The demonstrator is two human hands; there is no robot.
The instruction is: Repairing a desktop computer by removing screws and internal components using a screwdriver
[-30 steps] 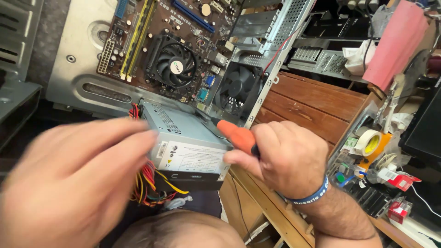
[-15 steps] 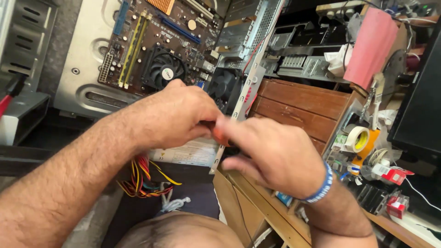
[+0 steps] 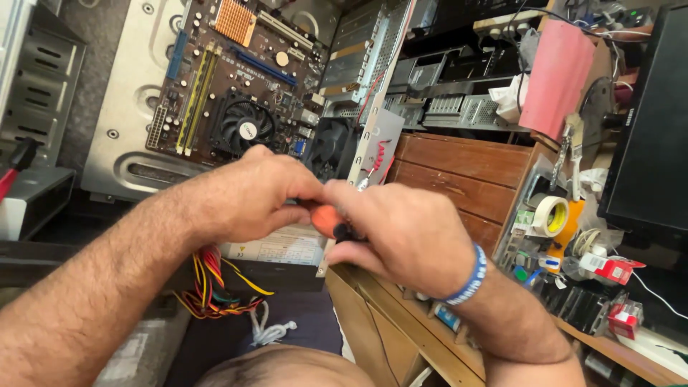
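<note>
Since half a second ago both hands sit lower: my left hand (image 3: 247, 193) and right hand (image 3: 401, 236) clamp the orange screwdriver (image 3: 326, 218) between their fingertips, power supply (image 3: 276, 252) just beneath, at the case edge.

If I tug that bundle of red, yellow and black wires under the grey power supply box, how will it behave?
The bundle of red, yellow and black wires droops in loose curves, so it is probably floppy and light. It seems to run into the grey power supply box, so tugging would likely drag against that.
</note>
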